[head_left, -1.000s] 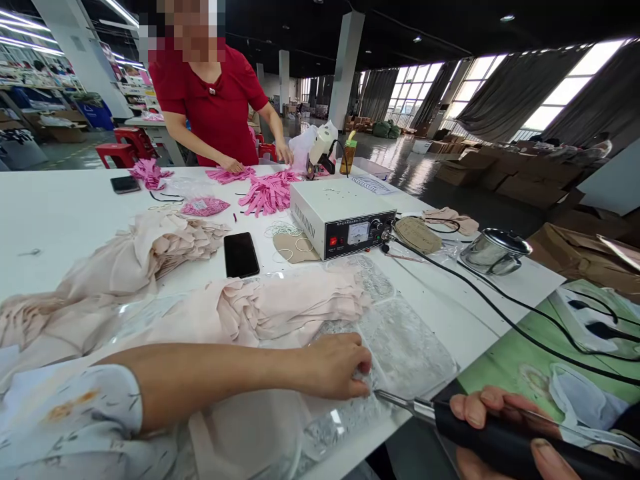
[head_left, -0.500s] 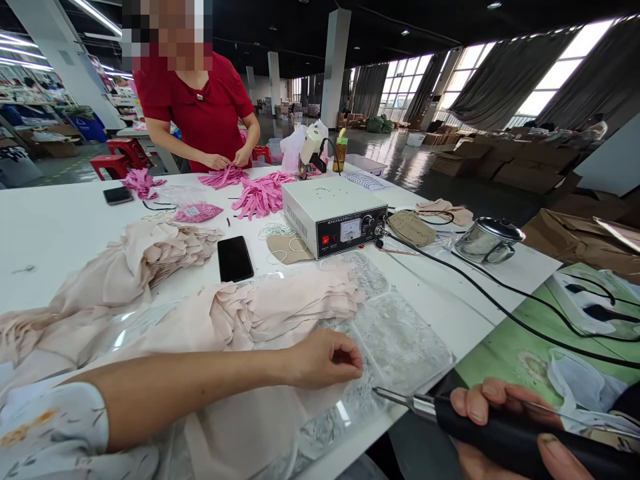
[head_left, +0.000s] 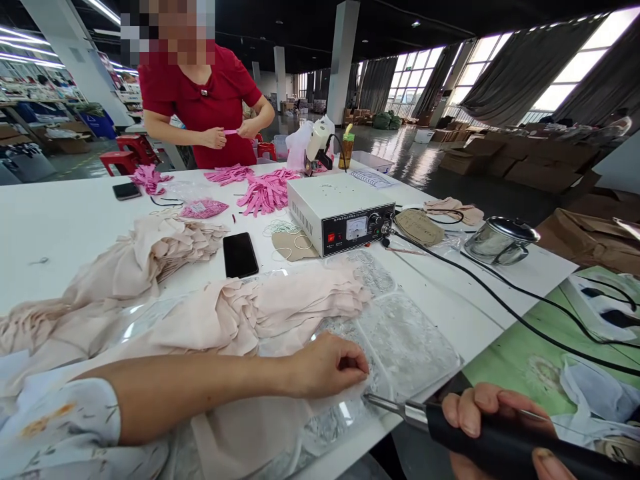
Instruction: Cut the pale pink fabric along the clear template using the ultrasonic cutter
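My left hand (head_left: 334, 365) is closed, thumb and fingertips pinched at the edge of a beige fabric piece (head_left: 250, 427) that lies under my forearm. In my right hand (head_left: 487, 417) is a black-handled tool (head_left: 500, 432) with a slim metal tip. The tip sits just below my left fingertips, close to the fabric's edge; whether it touches cannot be made out. Beneath is a clear sheet (head_left: 407, 340) over a grey patterned surface. A stack of beige fabric pieces (head_left: 300, 293) lies just beyond my left hand, and a second beige heap (head_left: 145, 253) to its left.
A white control box (head_left: 345, 213) with a meter stands beyond the fabric, its black cable (head_left: 480, 287) running right. Nearby are a phone (head_left: 241, 255), a steel mug (head_left: 500, 240) and a power strip (head_left: 600, 303). Across the table (head_left: 45, 227), a person in red (head_left: 200, 107) handles pink strips (head_left: 270, 190).
The tool's tip has come left, closer to my left fingertips, which stay pinched. Across the table, the person has raised a pink strip between both hands. The view has shifted slightly.
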The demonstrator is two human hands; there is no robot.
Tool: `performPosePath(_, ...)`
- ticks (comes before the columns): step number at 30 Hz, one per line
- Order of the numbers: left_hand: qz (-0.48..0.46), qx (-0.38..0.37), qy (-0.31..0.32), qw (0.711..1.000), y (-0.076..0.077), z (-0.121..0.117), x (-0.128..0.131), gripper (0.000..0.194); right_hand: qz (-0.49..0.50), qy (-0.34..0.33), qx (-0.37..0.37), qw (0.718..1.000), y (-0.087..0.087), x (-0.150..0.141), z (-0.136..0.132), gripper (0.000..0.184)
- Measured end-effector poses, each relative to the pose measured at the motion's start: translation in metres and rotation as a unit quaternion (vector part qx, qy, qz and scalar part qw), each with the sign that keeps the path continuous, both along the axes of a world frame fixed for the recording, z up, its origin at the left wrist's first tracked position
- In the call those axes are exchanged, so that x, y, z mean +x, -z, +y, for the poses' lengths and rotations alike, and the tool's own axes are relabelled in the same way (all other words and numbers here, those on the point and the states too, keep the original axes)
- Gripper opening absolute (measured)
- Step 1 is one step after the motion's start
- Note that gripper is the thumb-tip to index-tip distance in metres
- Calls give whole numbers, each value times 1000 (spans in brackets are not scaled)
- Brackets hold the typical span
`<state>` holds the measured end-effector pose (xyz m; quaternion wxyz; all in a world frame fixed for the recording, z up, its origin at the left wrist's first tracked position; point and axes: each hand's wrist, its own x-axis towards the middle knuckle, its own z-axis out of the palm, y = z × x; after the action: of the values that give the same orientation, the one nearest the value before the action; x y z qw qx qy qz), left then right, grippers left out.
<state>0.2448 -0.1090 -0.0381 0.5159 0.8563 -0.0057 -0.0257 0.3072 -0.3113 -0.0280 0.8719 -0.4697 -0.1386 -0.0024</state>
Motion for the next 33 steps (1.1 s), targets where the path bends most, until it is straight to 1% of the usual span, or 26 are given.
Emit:
performPosePath(3, -4, 23, -3, 1000, 1, 0, -1, 10, -12, -10, 2, 1000, 0, 2, -1, 22)
performPosePath(7, -19, 60, 6, 998, 2, 0, -2, 9, -10, -14, 8, 1000, -4, 1, 1, 19)
performPosePath(10, -47, 97, 28, 994, 1, 0, -3, 10, -8, -19, 3, 1000, -5, 0, 2, 18)
performPosePath(14, -104, 142, 73, 982, 1, 4, -5, 12, -11, -25, -7, 1000, 1, 2, -1, 19)
performPosePath(16, -139, 169, 107, 970, 2, 8, -10, 12, -11, -18, -10, 1000, 3, 4, -4, 20)
performPosePath(17, -165, 190, 127, 959, 3, 11, -13, 13, -9, -13, -10, 1000, 3, 4, -6, 19)
performPosePath(19, -224, 238, 160, 931, 4, 16, -20, 15, 1, -7, -12, 1000, 4, 5, -8, 19)
performPosePath(21, -270, 273, 176, 906, 5, 21, -26, 16, 8, -1, -11, 1000, 4, 4, -10, 19)
performPosePath(26, -293, 291, 207, 887, 8, 29, -33, 23, 1, 8, -8, 1000, 5, 2, -8, 19)
performPosePath(29, -291, 295, 223, 882, 11, 31, -33, 24, -3, 14, -9, 1000, 7, 2, -7, 18)
performPosePath(33, -298, 294, 228, 879, 14, 34, -34, 24, -7, 19, -13, 1000, 9, 5, -8, 21)
